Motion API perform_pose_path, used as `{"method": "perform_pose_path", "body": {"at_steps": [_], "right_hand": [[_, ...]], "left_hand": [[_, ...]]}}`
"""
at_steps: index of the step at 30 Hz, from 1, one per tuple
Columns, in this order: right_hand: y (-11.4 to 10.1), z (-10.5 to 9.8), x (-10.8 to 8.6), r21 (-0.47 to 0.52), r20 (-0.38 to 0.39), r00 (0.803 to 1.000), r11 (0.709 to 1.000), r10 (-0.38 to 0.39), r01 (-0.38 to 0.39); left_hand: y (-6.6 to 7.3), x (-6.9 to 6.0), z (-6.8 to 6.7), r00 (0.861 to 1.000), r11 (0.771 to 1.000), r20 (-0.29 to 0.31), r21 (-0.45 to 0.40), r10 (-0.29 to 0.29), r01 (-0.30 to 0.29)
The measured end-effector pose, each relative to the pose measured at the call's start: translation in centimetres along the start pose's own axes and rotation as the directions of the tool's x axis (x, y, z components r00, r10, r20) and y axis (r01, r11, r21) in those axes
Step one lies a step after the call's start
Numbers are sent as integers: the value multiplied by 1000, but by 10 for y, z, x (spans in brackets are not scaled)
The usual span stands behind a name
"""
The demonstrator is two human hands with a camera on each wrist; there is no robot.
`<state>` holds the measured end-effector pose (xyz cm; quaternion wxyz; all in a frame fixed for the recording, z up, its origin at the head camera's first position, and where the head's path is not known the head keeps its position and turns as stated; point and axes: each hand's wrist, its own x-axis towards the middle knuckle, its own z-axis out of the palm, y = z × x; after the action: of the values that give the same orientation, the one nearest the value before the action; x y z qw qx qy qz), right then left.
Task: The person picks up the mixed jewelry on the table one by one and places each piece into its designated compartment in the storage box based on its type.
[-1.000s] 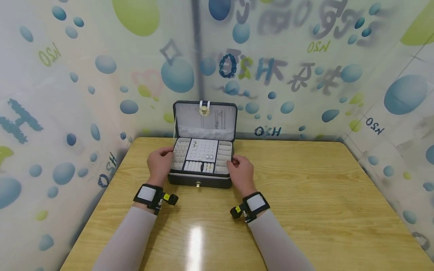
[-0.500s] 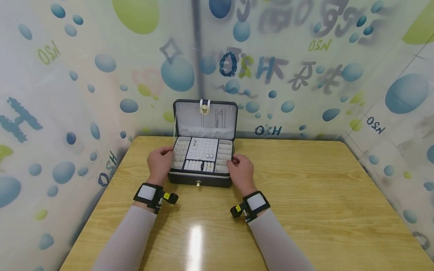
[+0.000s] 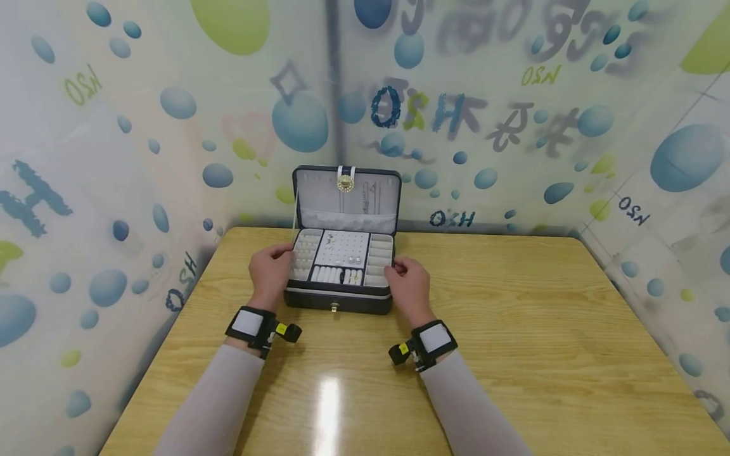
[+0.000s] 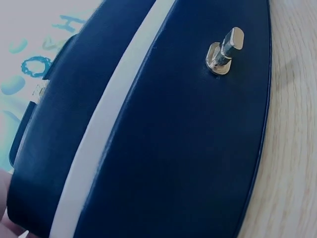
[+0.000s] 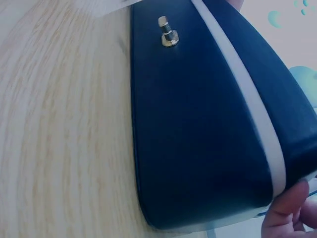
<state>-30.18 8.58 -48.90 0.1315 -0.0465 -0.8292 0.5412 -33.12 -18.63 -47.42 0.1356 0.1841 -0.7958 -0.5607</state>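
A dark jewelry box (image 3: pixel 336 302) stands on the table with its lid (image 3: pixel 348 197) raised. Its tray has pale ring rolls (image 3: pixel 327 275) at the front and an earring panel (image 3: pixel 342 247) bearing a few earrings. At the left side my left hand (image 3: pixel 270 272) grips the tray's edge with thumb and fingers; only a sliver of it shows in the left wrist view. My right hand (image 3: pixel 409 286) grips the opposite side. In the right wrist view its thumb (image 5: pixel 287 208) lies by the pale band under the tray. A gold clasp post (image 4: pixel 225 52) juts from the box's front.
The wooden table (image 3: pixel 513 329) extends right and toward me. Behind the box rises a patterned wall (image 3: pixel 485 126), and another stands close on the left. Necklaces (image 3: pixel 371 197) hang inside the lid, with a jewelled buckle (image 3: pixel 345 182) on its strap.
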Motion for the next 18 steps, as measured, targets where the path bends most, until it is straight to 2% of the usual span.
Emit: {"method": "perform_pose_path", "body": {"at_steps": [5, 13, 18], "right_hand": [[-1, -1, 1, 17, 4, 1000, 1000, 15, -15], [-5, 0, 0, -48, 56, 997, 997, 61, -59], [-6, 0, 0, -65, 62, 995, 995, 74, -70]], "left_hand": [[0, 0, -1, 1000, 1000, -2, 16, 9, -9], [-1, 0, 2, 1000, 999, -19, 46, 1, 0], [-1, 1, 4, 1000, 997, -25, 76, -3, 5]]}}
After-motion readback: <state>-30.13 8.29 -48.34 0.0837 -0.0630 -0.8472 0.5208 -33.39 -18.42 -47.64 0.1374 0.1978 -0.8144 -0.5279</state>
